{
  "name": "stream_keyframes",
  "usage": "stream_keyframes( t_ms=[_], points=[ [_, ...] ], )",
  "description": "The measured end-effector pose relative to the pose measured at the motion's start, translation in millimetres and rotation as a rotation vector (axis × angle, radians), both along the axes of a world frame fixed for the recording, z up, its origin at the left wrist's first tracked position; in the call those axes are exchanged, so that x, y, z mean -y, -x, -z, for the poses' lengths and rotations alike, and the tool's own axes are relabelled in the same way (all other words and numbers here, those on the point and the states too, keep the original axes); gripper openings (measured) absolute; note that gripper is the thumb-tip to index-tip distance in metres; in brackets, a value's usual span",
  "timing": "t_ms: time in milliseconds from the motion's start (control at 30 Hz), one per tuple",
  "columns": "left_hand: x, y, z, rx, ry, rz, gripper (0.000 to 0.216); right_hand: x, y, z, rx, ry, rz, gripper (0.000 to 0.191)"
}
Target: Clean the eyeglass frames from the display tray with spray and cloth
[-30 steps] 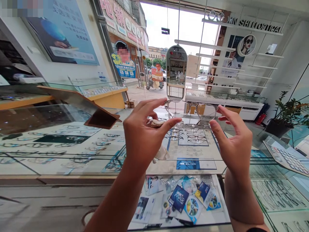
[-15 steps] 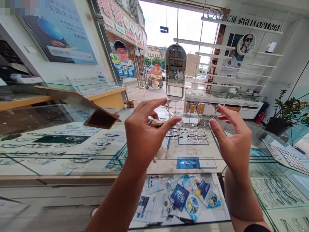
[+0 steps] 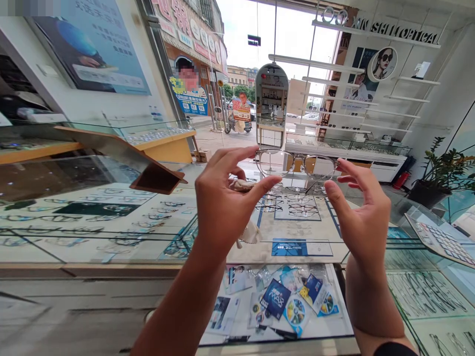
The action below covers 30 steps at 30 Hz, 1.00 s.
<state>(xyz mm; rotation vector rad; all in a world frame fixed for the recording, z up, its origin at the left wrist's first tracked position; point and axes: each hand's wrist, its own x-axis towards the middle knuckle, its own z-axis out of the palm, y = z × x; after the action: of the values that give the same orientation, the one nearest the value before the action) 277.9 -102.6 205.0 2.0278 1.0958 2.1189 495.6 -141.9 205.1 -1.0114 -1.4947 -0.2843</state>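
I hold a pair of thin-framed clear glasses (image 3: 297, 164) up at chest height between both hands. My left hand (image 3: 222, 202) pinches the frame's left end with thumb and forefinger, and a beige cloth (image 3: 242, 185) is tucked in its palm, hanging below. My right hand (image 3: 359, 212) grips the frame's right end with thumb and forefinger, its other fingers curled loosely apart. Behind the glasses stands an oval counter mirror (image 3: 271, 104).
Below lies a glass display counter (image 3: 111, 237) with rows of spectacles inside and leaflets (image 3: 282, 301) on a lower shelf. A brown tilted stand (image 3: 148, 175) sits at left. A card tray (image 3: 440, 242) lies at right near a potted plant (image 3: 441, 173). Wall shelves line the back right.
Both hands and the glasses have risen slightly toward the mirror; the grip is unchanged.
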Motion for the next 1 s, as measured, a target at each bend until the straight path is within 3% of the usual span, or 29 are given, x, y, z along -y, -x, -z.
stream_keyframes(
  t_ms=[433,1000],
  points=[
    [-19,2,2.8,0.013,0.085,0.131,0.049,1,4,2.7,-0.031,-0.066,0.024,0.035],
    [-23,-1,1.9,0.088,0.190,0.285,0.058,3,4,4.7,-0.011,-0.099,0.016,0.038]
  ],
)
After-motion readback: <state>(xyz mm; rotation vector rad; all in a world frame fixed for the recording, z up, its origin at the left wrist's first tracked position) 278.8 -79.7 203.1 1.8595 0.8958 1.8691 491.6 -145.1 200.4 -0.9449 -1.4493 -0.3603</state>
